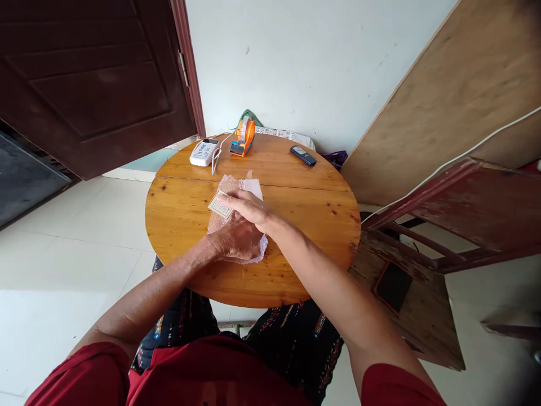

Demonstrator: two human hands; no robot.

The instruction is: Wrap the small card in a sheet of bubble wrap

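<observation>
A sheet of bubble wrap point(230, 186) lies on a round wooden table point(304, 208). My left hand point(236, 239) presses down on the wrap's near part, fingers bent under my right hand. My right hand point(249, 206) reaches across it and pinches a small flat tan box point(220, 205) at the wrap's left edge. A white paper sheet point(255, 186) lies under the wrap's far corner.
At the table's far side are a white device point(203, 152) with a cable, an orange tape dispenser point(244, 138) and a dark phone point(303, 155). A worn wooden chair point(426, 242) stands right. A dark door point(97, 79) is at the left.
</observation>
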